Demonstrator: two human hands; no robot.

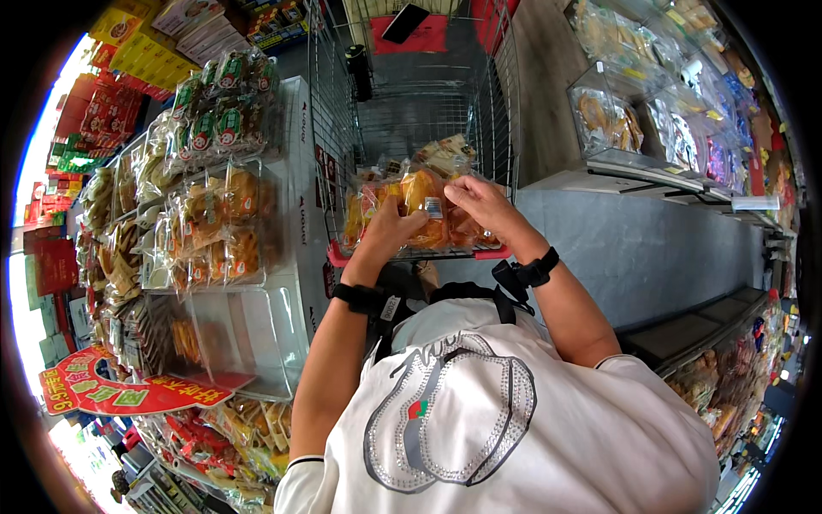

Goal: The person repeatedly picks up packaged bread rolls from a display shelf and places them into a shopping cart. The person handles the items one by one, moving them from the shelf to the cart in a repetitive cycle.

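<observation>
A clear plastic package of golden bread with a barcode sticker sits at the near end of a wire shopping cart. My left hand grips its left side, the thumb lying across the front. At its upper right edge, my right hand pinches the wrapping; some fingertips are hidden. More wrapped baked goods are packed beside it on the left. Behind it lies a pale wrapped package. The cart's red handle runs just below my wrists.
A black bottle stands at the cart's left side, and a smartphone lies at its far end. Bread packs fill a display stand close on the left. A shelf with clear bins borders the right; grey floor shows below it.
</observation>
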